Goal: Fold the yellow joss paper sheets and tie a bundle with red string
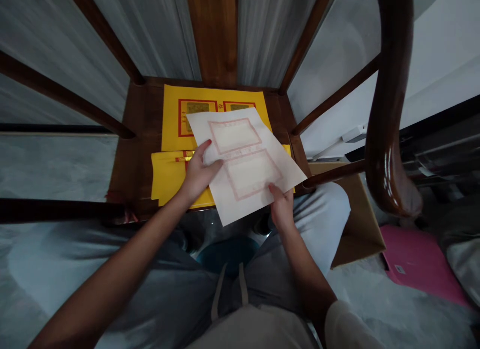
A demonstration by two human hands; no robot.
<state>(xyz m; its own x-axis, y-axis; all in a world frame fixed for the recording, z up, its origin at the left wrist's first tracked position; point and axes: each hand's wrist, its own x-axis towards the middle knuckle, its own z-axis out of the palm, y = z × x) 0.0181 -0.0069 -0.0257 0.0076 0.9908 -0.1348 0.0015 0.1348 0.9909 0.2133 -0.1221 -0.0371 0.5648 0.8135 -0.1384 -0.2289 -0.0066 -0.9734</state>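
Note:
A pale sheet of paper (247,164) with two faint red frames showing through is held above a wooden chair seat (137,139). My left hand (198,173) grips the sheet's left edge, thumb on top. My right hand (282,205) pinches its near right edge. Under the sheet lie yellow papers: one flat sheet (176,116) with red-framed prints at the back, and a folded one (168,175) nearer me, partly covered by my left hand and the pale sheet.
The chair's dark wooden back slats (213,34) and curved armrest (388,109) surround the seat. A cardboard box (362,219) sits at the right by my knee, with a pink folder (420,264) on the floor beyond it.

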